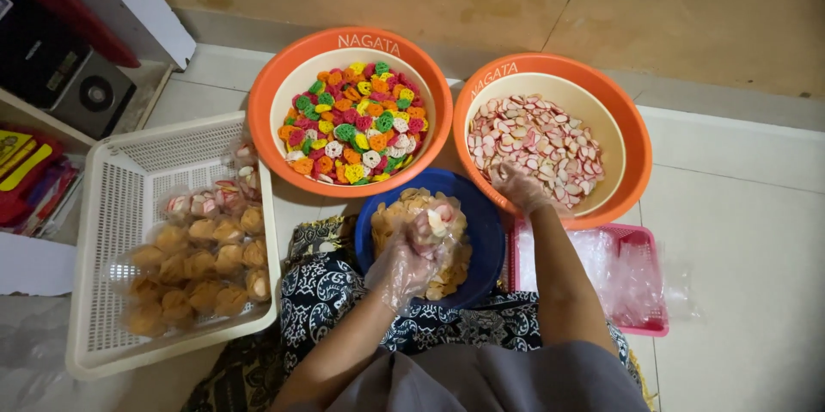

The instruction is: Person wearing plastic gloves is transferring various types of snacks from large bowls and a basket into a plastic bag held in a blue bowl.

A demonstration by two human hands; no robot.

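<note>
We look straight down at two gloved hands working over three basins on a tiled floor. Our left hand (411,249), in a thin clear plastic glove, is curled shut around a small clear bag of crackers (435,225), which it holds upright just above the blue basin (490,240). The bag shows pale yellow chips with a few pink-and-white pieces at its mouth. The blue basin sits in front of our lap and holds a heap of pale yellow crackers (404,210).

Our right hand (518,187), also gloved, reaches into the right orange basin (632,133), fingers bent down and closing among the pink-and-white crackers (550,141) near the basin's near rim; we cannot tell how many pieces it has pinched. The left orange basin (262,111) stands just beside it, touching or nearly touching, and is filled with multicoloured flower-shaped crackers (357,120) in green, yellow, orange, red and white.

To our left lies a white plastic crate (112,180) with latticed walls, holding a row of filled clear bags (202,266), each packed with yellow chips and topped with pink pieces. To our right, partly under the forearm, a pink basket (644,244) holds crumpled empty clear bags (614,270). A dark patterned cloth (331,287) covers our lap beneath the blue basin. A shelf (51,120) with a dark appliance stands at far left.
</note>
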